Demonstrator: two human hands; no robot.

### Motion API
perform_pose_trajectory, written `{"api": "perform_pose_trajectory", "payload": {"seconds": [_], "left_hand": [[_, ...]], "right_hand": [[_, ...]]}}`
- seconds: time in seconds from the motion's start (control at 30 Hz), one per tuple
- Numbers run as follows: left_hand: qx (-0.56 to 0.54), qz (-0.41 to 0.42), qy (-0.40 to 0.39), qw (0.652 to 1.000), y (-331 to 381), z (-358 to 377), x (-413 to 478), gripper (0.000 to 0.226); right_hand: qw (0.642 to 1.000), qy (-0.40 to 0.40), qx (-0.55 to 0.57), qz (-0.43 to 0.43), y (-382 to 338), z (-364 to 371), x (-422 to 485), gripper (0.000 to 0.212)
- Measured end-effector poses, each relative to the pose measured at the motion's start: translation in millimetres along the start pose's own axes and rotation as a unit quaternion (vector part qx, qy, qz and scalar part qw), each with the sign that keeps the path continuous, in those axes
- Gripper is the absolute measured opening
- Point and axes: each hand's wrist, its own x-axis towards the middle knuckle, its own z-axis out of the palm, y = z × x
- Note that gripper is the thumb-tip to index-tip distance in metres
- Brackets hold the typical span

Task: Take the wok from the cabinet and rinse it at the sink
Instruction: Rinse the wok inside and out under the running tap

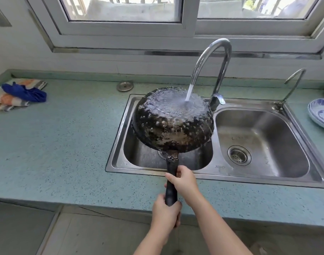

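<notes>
A black wok (pixel 172 122) is held upside down over the left basin of the steel double sink (pixel 119 137), its charred bottom facing up. Water runs from the tall curved faucet (pixel 220 57) onto the bottom's far right part and spreads across it. The wok's long black handle (pixel 170 183) points toward me. My right hand (pixel 185 181) grips the handle's middle. My left hand (pixel 165 212) grips the handle's near end, at the counter's front edge.
The right basin (pixel 258 140) has a drain strainer. A small second tap (pixel 293 83) stands behind it. Blue-and-white plates (pixel 321 113) sit at the far right. Folded cloths (pixel 19 94) lie far left on the teal counter (pixel 56 144). A sink plug (pixel 125 85) lies behind the sink.
</notes>
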Motion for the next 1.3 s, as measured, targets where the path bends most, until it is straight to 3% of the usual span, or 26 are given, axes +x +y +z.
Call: {"api": "perform_pose_trajectory", "payload": {"seconds": [0.27,0.57,0.77,1.1,1.3], "left_hand": [[-0.037,-0.025,-0.027,0.999,1,-5,0,0.013],[0.019,0.010,0.027,0.999,-2,-5,1,0.013],[0.038,0.017,0.017,0.999,0,-7,1,0.013],[0.000,-0.012,-0.011,1.000,-2,-13,3,0.011],[0.043,0.008,0.000,0.999,1,-14,1,0.011]], "right_hand": [[0.998,0.001,-0.064,-0.009,-2,6,1,0.023],[1.000,0.006,0.009,0.012,1,7,1,0.014],[0.999,0.000,0.028,0.016,3,7,2,0.016],[0.996,0.019,-0.091,-0.003,-1,13,3,0.027],[1.000,0.006,-0.022,0.008,1,13,4,0.016]]}}
